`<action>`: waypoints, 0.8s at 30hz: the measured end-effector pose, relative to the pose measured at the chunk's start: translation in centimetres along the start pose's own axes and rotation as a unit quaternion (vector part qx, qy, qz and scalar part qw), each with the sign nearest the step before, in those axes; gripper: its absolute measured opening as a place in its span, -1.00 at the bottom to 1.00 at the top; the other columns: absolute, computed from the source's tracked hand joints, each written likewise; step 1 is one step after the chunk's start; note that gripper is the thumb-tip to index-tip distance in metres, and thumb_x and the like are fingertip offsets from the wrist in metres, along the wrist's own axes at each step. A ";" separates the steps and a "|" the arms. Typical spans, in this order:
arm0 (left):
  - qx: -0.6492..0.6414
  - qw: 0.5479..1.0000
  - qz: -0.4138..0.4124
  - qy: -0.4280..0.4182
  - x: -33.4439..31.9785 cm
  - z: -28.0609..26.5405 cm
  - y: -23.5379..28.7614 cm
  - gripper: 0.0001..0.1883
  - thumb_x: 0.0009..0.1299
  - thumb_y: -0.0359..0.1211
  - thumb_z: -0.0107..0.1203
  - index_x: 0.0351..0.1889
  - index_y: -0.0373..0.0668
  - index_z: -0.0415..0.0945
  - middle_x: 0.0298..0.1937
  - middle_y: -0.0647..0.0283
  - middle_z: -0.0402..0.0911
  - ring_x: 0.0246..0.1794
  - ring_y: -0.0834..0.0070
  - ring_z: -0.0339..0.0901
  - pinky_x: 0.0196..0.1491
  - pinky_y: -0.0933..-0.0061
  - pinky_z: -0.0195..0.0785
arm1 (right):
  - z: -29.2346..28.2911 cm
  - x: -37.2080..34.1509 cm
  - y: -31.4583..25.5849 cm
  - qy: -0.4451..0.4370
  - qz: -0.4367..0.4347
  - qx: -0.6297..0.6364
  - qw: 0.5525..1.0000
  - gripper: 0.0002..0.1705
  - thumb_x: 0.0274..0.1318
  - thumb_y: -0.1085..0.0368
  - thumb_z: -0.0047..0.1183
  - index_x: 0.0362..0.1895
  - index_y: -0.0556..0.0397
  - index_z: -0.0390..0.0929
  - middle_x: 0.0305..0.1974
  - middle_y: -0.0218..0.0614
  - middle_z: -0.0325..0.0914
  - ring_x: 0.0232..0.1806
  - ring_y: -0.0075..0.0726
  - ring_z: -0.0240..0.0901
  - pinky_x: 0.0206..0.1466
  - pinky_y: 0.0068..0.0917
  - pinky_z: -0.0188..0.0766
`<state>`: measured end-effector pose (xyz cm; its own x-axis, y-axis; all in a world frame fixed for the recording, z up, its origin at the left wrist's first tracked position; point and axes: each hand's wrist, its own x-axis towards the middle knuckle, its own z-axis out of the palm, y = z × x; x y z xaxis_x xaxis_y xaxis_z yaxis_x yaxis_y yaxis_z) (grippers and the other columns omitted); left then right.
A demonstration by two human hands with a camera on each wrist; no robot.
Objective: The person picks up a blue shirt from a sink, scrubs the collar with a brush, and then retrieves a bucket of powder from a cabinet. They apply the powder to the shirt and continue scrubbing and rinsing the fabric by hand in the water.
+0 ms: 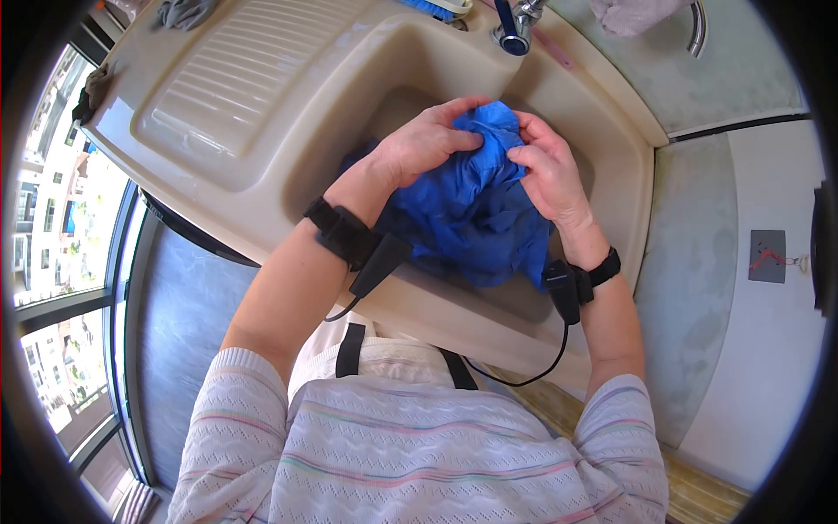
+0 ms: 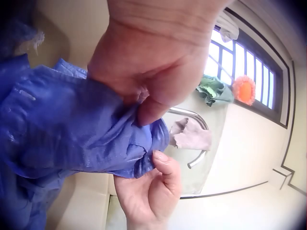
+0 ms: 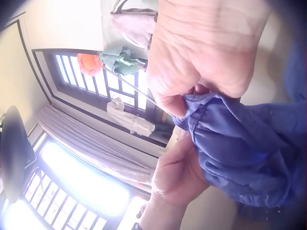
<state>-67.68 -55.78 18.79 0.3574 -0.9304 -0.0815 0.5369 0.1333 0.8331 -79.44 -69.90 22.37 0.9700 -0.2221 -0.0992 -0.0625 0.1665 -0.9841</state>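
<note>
Pale knitted top with thin pink and green stripes [image 1: 419,454] fills the near side, worn by a person leaning over a beige, smooth-walled sink basin [image 1: 336,113]. From where I stand, a large, wrinkled blue cloth [image 1: 476,218] lies mostly down in the basin, darker toward the bottom, its upper end raised between the two hands. The left hand [image 1: 423,144] pinches that bunched upper end, thumb on the near face, so its grip is narrow and closed on fabric. Facing it, the right hand [image 1: 552,179] pinches the edge of the same end between thumb and fingers, just as narrow a hold. Each wrist wears a black strap with a small black device.

Behind the basin stands a chrome faucet with a dark blue handle [image 1: 515,39], and near it a blue-bristled brush [image 1: 436,9]. Left of the basin runs a ribbed beige draining board [image 1: 236,96], with a crumpled grey cloth [image 1: 185,12] at its far edge. On the wall, a pale pinkish cloth [image 2: 192,135] hangs by a curved chrome bar [image 2: 194,160]; beyond, a green cloth [image 2: 214,90] and a fluffy orange round thing [image 2: 244,90] show against a barred window [image 2: 264,79].
</note>
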 end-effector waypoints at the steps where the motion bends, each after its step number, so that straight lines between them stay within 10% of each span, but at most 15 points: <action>1: 0.000 1.000 0.001 0.001 -0.1 -0.1 0.1 -0.51 0.26 -0.47 -0.01 0.17 -0.32 0.18 -0.07 0.19 0.47 -0.11 0.50 0.46 -0.01 0.51 0.34 | -0.1 -0.1 -0.1 -0.001 0.000 0.000 1.000 -0.56 -0.02 0.44 -0.04 0.02 0.22 0.31 -0.16 -0.36 0.41 -0.08 -0.54 0.31 -0.02 -0.61 0.25; 12: 0.120 0.990 -0.075 0.017 -1.2 0.0 2.2 -0.65 0.13 -0.20 0.24 -0.21 -0.22 0.52 -0.38 0.40 0.55 -0.44 0.73 0.43 -0.46 0.73 0.24 | 0.0 -0.1 -0.5 0.041 -0.031 -0.065 0.997 -0.71 0.15 0.33 -0.05 -0.06 0.18 0.41 -0.22 -0.40 0.46 -0.19 -0.59 0.35 -0.05 -0.62 0.27; 24: 0.042 0.999 -0.022 0.027 -0.7 -0.6 1.2 -0.74 0.20 -0.34 0.17 -0.19 -0.28 0.52 -0.31 0.30 0.57 -0.33 0.62 0.50 -0.21 0.60 0.39 | -0.7 0.3 0.2 0.068 -0.016 -0.046 0.996 -0.73 -0.02 0.38 0.14 -0.17 0.15 0.47 -0.28 -0.43 0.48 -0.23 -0.65 0.35 -0.12 -0.69 0.31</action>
<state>-66.80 -54.80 19.48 0.3767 -0.9147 -0.1462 0.4872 0.0613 0.8712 -79.34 -70.57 22.01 0.9312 -0.3556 -0.0806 -0.0596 0.0697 -0.9958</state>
